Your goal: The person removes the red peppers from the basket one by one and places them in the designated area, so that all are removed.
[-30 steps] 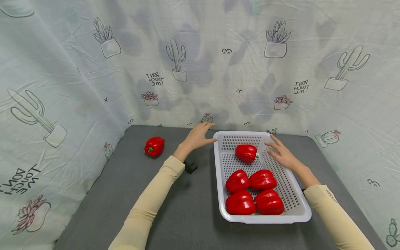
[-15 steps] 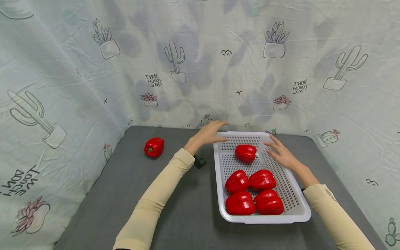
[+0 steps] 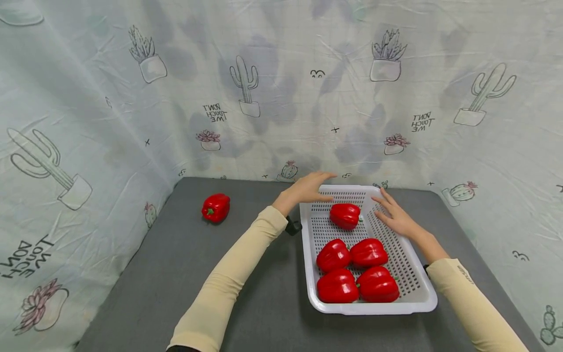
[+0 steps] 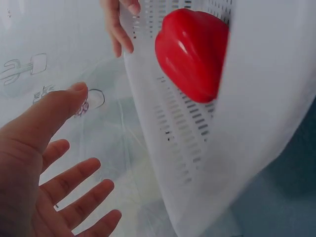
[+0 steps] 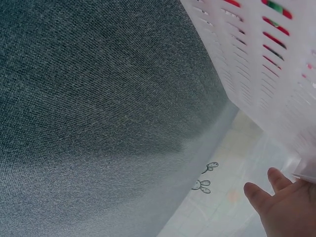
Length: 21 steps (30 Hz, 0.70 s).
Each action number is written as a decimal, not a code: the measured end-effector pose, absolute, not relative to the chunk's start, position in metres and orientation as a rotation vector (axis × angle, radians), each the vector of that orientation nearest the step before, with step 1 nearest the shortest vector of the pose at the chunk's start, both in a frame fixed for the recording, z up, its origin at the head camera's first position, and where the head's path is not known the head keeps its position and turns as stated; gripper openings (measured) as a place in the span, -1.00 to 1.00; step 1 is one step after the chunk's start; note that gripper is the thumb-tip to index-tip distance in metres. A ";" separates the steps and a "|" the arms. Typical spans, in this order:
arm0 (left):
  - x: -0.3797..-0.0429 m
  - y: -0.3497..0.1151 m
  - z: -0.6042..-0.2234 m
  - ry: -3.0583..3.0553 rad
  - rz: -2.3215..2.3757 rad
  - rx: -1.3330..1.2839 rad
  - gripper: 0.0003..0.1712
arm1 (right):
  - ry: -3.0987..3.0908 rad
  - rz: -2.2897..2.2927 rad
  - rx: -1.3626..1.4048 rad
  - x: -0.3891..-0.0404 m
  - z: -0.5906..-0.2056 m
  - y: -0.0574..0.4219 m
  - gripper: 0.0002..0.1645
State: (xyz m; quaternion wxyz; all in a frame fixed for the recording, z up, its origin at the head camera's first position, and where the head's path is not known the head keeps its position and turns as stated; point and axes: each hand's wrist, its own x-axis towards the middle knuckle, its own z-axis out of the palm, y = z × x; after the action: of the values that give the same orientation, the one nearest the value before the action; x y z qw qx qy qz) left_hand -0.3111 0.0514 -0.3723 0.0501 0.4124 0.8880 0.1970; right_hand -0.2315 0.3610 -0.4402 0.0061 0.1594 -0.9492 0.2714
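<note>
A person's left hand (image 3: 305,189), empty with fingers spread, is at the far left corner of a white basket (image 3: 374,308) holding five red peppers (image 3: 345,216). The right hand (image 3: 399,220), fingers loosely extended, is at its right rim. A sixth pepper (image 3: 216,208) lies left on the gray table (image 3: 154,274).

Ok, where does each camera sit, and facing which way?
Head: worn on the head, facing forward-down at a white perforated plastic basket; left hand, right hand, cream sleeves show.
Left wrist: worn there, facing a glossy red bell pepper; both hands show.
Right wrist: worn there, facing a grey textured tabletop and the basket; right hand shows.
Both wrist views share the basket.
</note>
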 end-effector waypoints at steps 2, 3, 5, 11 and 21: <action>-0.311 0.055 -0.373 2.675 0.622 1.272 -0.17 | -2.961 0.862 0.499 -0.232 -0.440 0.361 -0.32; -0.311 0.056 -0.373 2.666 0.624 1.279 -0.17 | -2.959 0.868 0.497 -0.232 -0.440 0.361 -0.31; -0.311 0.059 -0.374 2.650 0.632 1.285 -0.18 | -2.951 0.870 0.493 -0.232 -0.440 0.360 -0.31; -0.310 0.071 -0.378 2.647 0.616 1.291 -0.21 | -3.017 0.840 0.403 -0.232 -0.442 0.357 -0.30; -0.305 0.097 -0.384 2.596 0.580 1.336 -0.26 | -3.051 0.859 0.332 -0.230 -0.440 0.358 -0.32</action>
State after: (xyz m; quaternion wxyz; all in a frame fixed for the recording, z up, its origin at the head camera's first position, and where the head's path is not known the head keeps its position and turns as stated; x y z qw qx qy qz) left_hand -0.3046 0.0972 -0.3844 0.0822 0.4473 0.8692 0.1943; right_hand -0.2301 0.3576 -0.4398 -0.0225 0.1040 -0.9571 0.2694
